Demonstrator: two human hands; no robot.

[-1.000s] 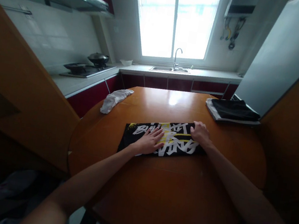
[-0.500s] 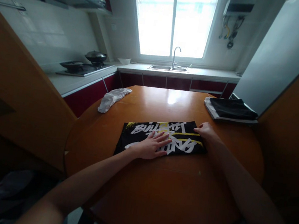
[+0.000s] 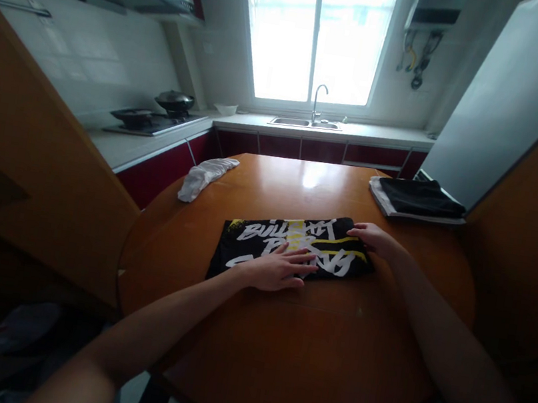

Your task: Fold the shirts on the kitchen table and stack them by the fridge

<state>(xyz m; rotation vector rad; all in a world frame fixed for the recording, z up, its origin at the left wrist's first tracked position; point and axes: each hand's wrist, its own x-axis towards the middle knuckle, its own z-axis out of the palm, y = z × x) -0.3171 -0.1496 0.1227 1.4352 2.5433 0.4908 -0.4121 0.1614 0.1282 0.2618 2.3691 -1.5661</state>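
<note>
A folded black garment [image 3: 263, 238] with white and yellow lettering lies flat in the middle of a round wooden table [image 3: 289, 339]. My left hand [image 3: 282, 267] rests flat on the near edge of the garment, fingers stretched out to the right. At the garment's right end, my right hand [image 3: 372, 237] presses down with fingers extended toward the left.
A crumpled white cloth [image 3: 204, 177] lies at the table's far left edge. A folded stack of dark and light clothes [image 3: 416, 198] sits at the far right, beside a white fridge [image 3: 507, 96]. Behind are a counter with a sink [image 3: 303, 123] and a stove [image 3: 153, 118].
My left hand has slid toward me and to the right along the garment's near edge. My right hand has moved out to the garment's right end.
</note>
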